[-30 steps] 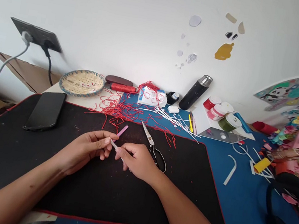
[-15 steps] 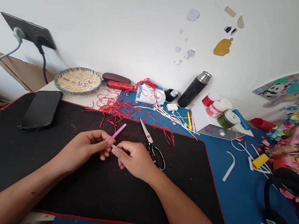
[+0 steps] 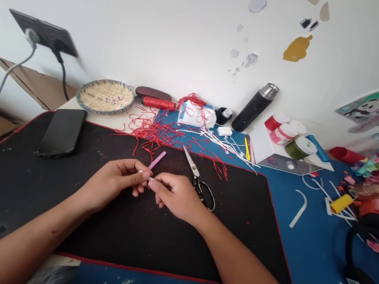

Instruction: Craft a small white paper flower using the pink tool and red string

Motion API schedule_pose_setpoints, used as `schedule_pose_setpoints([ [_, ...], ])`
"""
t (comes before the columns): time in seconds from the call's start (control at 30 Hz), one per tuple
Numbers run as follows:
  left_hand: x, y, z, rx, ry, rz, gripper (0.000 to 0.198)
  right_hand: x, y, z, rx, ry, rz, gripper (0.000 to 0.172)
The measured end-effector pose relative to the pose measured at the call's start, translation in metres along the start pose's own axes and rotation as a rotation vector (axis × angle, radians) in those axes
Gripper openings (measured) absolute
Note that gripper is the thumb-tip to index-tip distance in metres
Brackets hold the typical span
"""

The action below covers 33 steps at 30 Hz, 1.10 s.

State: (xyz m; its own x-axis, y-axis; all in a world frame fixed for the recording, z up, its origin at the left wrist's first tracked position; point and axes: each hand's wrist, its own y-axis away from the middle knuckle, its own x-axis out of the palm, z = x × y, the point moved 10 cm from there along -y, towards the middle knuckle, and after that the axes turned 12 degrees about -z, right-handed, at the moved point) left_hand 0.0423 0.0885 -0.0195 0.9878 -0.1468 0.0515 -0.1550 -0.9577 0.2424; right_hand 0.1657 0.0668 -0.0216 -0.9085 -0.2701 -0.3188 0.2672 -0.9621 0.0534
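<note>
My left hand (image 3: 113,182) and my right hand (image 3: 176,198) meet over the black desk mat (image 3: 16,181), fingertips almost touching. The left fingers pinch a thin pink stick (image 3: 156,160), which slants up and away from them. A short, thin white strip (image 3: 150,179) shows between the fingertips, and my right fingers pinch it. The rest of the strip is hidden by my fingers. Steel scissors with black handles (image 3: 197,184) lie open-bladed on the mat, just right of my right hand and not touching it.
Cut red threads (image 3: 154,133) spill over the mat's far edge, and white cords (image 3: 225,144) lie beside them. A black phone (image 3: 62,133) lies at the left. A woven basket (image 3: 105,97), red spool (image 3: 157,103), thermos (image 3: 255,105) and paint jars (image 3: 281,132) stand behind. Paper scraps pile up at the right.
My hands have drawn closer together. Less of the white strip shows, and it no longer extends below my right hand. The view has shifted slightly.
</note>
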Motion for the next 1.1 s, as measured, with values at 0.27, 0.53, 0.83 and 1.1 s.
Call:
schedule_pose_setpoints([
  [0.27,0.001,0.001,0.000,-0.013,0.054,0.000,0.034,-0.002,-0.001,0.003,-0.028,0.000,-0.011,0.034],
  [0.53,0.003,0.001,0.002,0.006,0.059,0.047,0.032,-0.002,-0.001,0.003,-0.037,0.034,-0.008,0.034],
  [0.83,-0.001,-0.002,0.007,-0.016,0.025,0.011,0.033,0.001,0.000,0.001,-0.042,0.064,-0.020,0.028],
  [1.1,0.002,0.001,0.005,-0.036,0.153,0.033,0.034,0.001,0.000,0.001,-0.023,-0.011,0.006,0.033],
])
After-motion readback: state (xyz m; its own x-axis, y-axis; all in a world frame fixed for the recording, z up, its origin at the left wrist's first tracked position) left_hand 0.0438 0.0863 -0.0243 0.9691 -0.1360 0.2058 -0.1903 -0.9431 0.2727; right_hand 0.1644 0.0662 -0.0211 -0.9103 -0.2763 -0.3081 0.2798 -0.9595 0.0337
